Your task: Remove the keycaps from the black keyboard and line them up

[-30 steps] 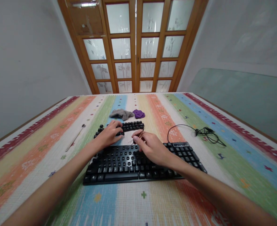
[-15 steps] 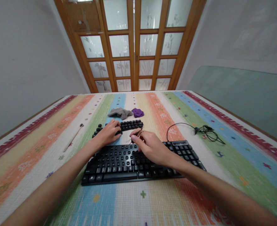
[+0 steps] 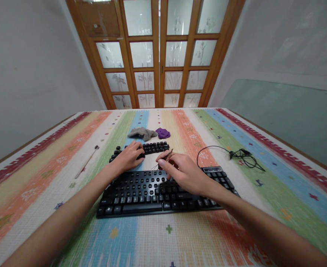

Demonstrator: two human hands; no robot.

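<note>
A black keyboard [image 3: 141, 208] lies in front of me, many of its keycaps off and the bare switch stems showing. Beyond it, rows of loose black keycaps [image 3: 156, 147] rest on the cloth. My left hand [image 3: 128, 155] is down at these rows, its thumb and forefinger around a black keycap [image 3: 142, 155]. Over the keyboard's back edge, my right hand [image 3: 184, 170] pinches a thin wire keycap puller [image 3: 170, 152], whose fine wires poke out to the left. A small dark piece, perhaps a keycap, shows by the wires.
A grey cloth [image 3: 142, 133] and a purple cloth [image 3: 162, 133] lie behind the keycaps. To the left is a thin brush [image 3: 87, 162]. The keyboard's coiled cable [image 3: 244, 155] lies on the right. A striped cloth [image 3: 169, 241] covers the table.
My right hand has shifted slightly right with the puller, and its fingers have turned a little. My left hand stays where it was.
</note>
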